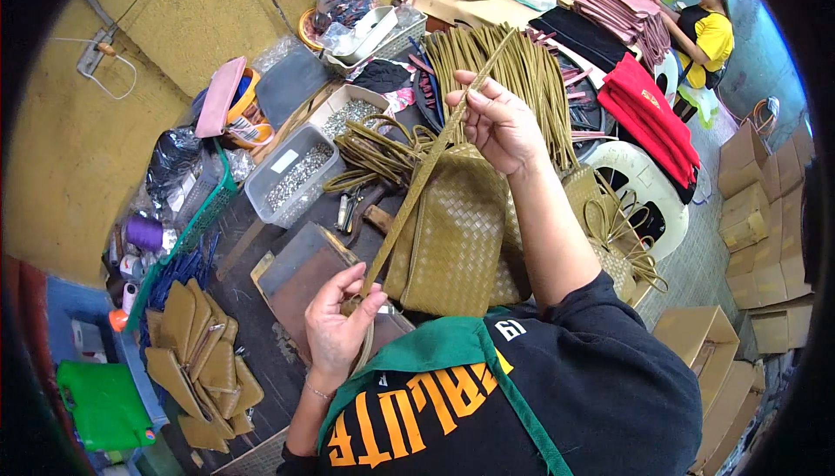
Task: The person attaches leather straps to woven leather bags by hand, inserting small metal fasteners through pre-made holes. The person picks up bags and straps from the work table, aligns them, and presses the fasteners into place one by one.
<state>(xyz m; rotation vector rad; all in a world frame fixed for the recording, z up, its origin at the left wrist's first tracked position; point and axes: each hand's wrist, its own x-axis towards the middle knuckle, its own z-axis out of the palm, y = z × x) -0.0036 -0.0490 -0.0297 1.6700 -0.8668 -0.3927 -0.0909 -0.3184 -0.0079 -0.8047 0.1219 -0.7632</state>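
A long olive strap (419, 182) stretches slantwise between my hands. My left hand (337, 324) pinches its lower end between thumb and fingers, and a loose tail hangs past the wrist. Higher up and farther off, my right hand (499, 121) grips the strap, whose free end sticks out beyond the fingers. Beneath the strap lies an olive woven-pattern bag (459, 228), with more woven pieces partly hidden by my right forearm. Behind my right hand is a thick pile of olive straps (544, 72). A looped bundle of straps (370, 153) rests left of the bag.
Clear tub (291, 182) and white box (350, 109) hold small metal parts on the dark table. Olive pouches (204, 359) lie lower left, near a green basket (174, 246). Right stand a white chair (648, 185), red cloth (648, 119) and cartons (696, 337). A person (706, 33) works far right.
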